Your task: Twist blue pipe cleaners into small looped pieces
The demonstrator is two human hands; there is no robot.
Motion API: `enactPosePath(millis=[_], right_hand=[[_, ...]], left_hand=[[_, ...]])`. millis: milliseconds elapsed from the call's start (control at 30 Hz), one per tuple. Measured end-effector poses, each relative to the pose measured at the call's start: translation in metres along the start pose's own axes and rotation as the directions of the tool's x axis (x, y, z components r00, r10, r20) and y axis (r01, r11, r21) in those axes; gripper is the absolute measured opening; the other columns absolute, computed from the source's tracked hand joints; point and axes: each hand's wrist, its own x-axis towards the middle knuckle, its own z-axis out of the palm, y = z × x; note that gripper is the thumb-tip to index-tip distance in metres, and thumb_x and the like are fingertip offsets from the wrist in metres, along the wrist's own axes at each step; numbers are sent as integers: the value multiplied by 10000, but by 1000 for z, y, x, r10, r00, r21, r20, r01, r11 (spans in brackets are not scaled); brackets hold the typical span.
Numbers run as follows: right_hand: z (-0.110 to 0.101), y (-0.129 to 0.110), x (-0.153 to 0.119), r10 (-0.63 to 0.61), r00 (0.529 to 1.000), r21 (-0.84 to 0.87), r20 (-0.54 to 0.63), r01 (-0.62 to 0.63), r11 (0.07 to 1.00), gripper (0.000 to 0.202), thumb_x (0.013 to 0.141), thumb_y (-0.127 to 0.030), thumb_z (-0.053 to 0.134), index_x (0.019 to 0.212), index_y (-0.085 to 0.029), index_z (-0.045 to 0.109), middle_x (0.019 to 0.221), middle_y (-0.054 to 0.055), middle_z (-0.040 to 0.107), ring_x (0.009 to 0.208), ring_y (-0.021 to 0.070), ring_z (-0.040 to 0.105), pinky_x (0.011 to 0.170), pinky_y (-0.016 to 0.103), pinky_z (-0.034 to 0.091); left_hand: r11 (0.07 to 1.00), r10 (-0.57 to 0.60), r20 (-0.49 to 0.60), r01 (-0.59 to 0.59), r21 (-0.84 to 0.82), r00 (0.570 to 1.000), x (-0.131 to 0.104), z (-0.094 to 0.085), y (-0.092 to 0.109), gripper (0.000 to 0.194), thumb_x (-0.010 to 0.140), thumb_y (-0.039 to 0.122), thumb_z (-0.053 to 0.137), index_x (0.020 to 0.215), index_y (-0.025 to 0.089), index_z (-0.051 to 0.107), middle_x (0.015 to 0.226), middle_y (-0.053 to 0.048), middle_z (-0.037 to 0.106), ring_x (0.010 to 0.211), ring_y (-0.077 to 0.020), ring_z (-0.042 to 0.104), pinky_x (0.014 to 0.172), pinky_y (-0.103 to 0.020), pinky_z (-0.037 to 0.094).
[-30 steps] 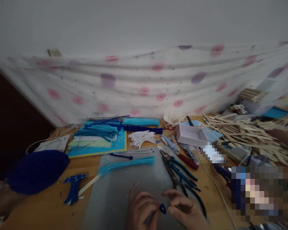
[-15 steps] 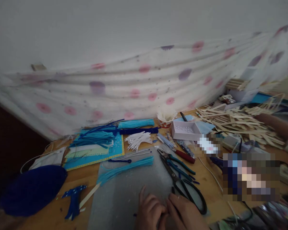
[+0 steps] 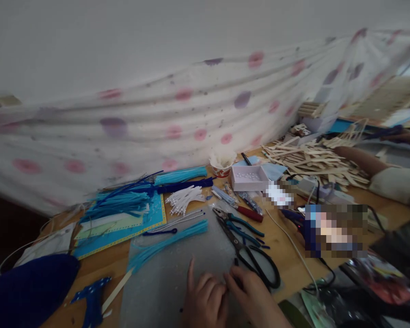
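Observation:
My left hand (image 3: 205,298) is low over a grey translucent mat (image 3: 150,291), one finger stretched up and the others curled in. Right against it, my right hand (image 3: 256,296) has its thumb and fingers pinched together. Whatever lies between the fingertips is too small and hidden to make out. A short dark piece (image 3: 236,262) shows just beyond the right fingertips; whether it is held, I cannot tell. Close to that hand lie black-handled scissors (image 3: 239,246) and teal-handled pliers (image 3: 241,224). A light-blue bundle of pipe cleaners (image 3: 171,241) rests on the mat's far side.
White stems (image 3: 184,199), a small white box (image 3: 248,178) with beads and a paper cup (image 3: 222,165) stand behind. Wooden sticks (image 3: 314,159) are heaped at right, beside another person's arm (image 3: 358,159). A dark blue oval (image 3: 30,289) and a blue glue gun (image 3: 92,298) lie left.
The view has swung to the right, so the table things appear further left. More of the other person's arm shows. My hands stay close together, their fingers slightly shifted.

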Motion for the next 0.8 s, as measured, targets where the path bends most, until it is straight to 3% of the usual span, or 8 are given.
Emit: enactPosePath(millis=[100, 200, 500, 667, 800], right_hand=[[-1, -3, 0, -18, 1000, -29, 0, 18, 999, 308, 926, -276, 375, 659, -193, 504, 652, 29, 619, 623, 163, 564, 577, 269, 334], [-3, -6, 0, -43, 999, -55, 15, 44, 998, 293, 931, -234, 379, 705, -180, 558, 695, 50, 659, 651, 172, 602, 592, 273, 343], [-3, -3, 5, -32, 999, -129, -12, 30, 991, 290, 920, -194, 411, 700, -177, 599, 674, 62, 688, 613, 175, 617, 556, 274, 318], [-2, -6, 7, -30, 999, -136, -23, 27, 990, 294, 932, -208, 415, 708, -183, 603, 673, 64, 691, 614, 188, 632, 552, 278, 315], [-6, -11, 5, -77, 997, -131, -11, 75, 989, 270, 940, -187, 408, 748, -179, 598, 719, 67, 693, 659, 187, 638, 583, 267, 349]], left_hand=[[1000, -18, 102, 19, -6, 995, 1, -7, -3, 207, 868, 82, 431, 770, 211, 559, 652, 31, 623, 667, -150, 619, 1175, -592, 182], [998, 62, 219, -59, -21, 974, 2, -13, -11, 197, 831, 47, 452, 796, 210, 558, 678, 27, 637, 667, -147, 636, 1169, -549, 252], [994, 113, 107, -112, -20, 988, 0, -3, -19, 270, 832, 79, 408, 859, 207, 644, 741, 20, 707, 705, -158, 653, 1207, -525, -18], [996, 90, 109, -88, -24, 990, -1, -3, -20, 285, 787, 62, 404, 864, 200, 642, 754, -9, 706, 705, -172, 664, 1209, -539, 41], [999, 24, 199, -15, -50, 980, 3, -8, -19, 279, 768, 35, 413, 853, 206, 617, 708, -6, 670, 668, -178, 656, 1176, -581, 207]])
